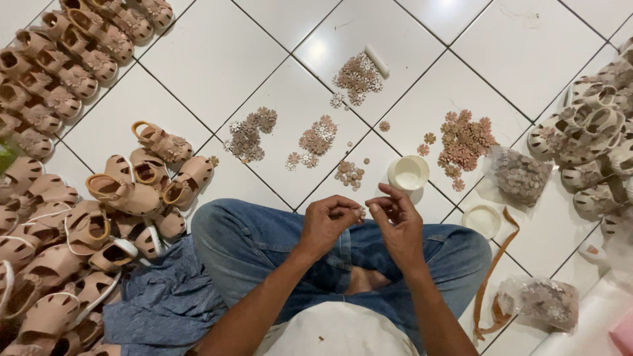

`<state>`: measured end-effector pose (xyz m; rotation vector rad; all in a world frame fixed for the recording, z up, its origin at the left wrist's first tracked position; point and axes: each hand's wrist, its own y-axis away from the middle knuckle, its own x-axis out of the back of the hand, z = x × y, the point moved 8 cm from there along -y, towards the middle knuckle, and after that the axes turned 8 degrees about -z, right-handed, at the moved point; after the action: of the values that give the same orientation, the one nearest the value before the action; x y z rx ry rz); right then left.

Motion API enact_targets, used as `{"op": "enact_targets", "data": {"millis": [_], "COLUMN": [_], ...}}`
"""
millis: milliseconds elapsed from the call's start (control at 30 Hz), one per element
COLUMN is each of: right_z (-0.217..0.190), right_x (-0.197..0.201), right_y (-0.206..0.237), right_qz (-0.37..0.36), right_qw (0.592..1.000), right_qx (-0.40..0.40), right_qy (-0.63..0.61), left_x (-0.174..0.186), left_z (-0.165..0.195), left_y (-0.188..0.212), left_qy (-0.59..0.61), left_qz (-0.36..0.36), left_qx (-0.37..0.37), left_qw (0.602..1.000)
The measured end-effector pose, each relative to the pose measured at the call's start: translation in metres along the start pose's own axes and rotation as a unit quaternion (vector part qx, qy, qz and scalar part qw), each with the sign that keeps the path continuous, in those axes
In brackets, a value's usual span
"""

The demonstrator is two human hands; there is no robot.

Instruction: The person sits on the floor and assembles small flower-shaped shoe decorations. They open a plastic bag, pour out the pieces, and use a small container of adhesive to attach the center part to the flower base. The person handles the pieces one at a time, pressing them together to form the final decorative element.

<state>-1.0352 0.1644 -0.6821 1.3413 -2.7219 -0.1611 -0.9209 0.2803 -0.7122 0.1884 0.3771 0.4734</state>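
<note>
At the centre of the frame the left hand (328,221) and right hand (399,217) meet above the person's crossed, jeans-clad legs (264,247). Their fingertips are drawn together on a small flower-shaped ornament (362,212), pale and pinkish; it is so small and so covered by the fingers that I cannot tell whether both hands truly pinch it or only the left. To handle such a piece well, it seems best to keep the pinch light and at the petal edges, held close over the lap so a dropped flower lands on cloth rather than among the others.

Just above the hands, on the white tiled floor (217,59), stands a small white round tub (408,172), and its shallow lid or a second dish (482,220) lies right of the knee. Across the middle of the frame the flowers are sorted in heaps: a small brown heap (349,174), a pink heap (318,137), a grey-brown heap (249,134), a mixed pale heap (357,79) at upper centre with a white stick (377,60) beside it, and a terracotta heap (465,142) to the right. Clear bags of flowers (521,175) lie at right and lower right, near a tan strap (494,277).

Tan children's sandals (125,194) crowd the left edge, cream sandals (593,132) the right.
</note>
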Motion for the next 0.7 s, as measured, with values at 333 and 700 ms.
{"op": "enact_targets", "data": {"millis": [333,700], "right_z": [0.010,0.024], "right_x": [-0.007,0.033], "right_y": [-0.037,-0.192], "right_qz": [-0.039,0.020], "right_qw": [0.998,0.938], "right_qx": [-0.023,-0.078], "right_qy": [0.037,0.338], "left_x": [0.012,0.069], "left_z": [-0.006,-0.039], "left_y": [-0.016,-0.042], "left_qy": [-0.090,-0.127], "left_qz": [0.002,0.061], "left_qx": [0.089,0.066], "left_qw": [0.992,0.988]}}
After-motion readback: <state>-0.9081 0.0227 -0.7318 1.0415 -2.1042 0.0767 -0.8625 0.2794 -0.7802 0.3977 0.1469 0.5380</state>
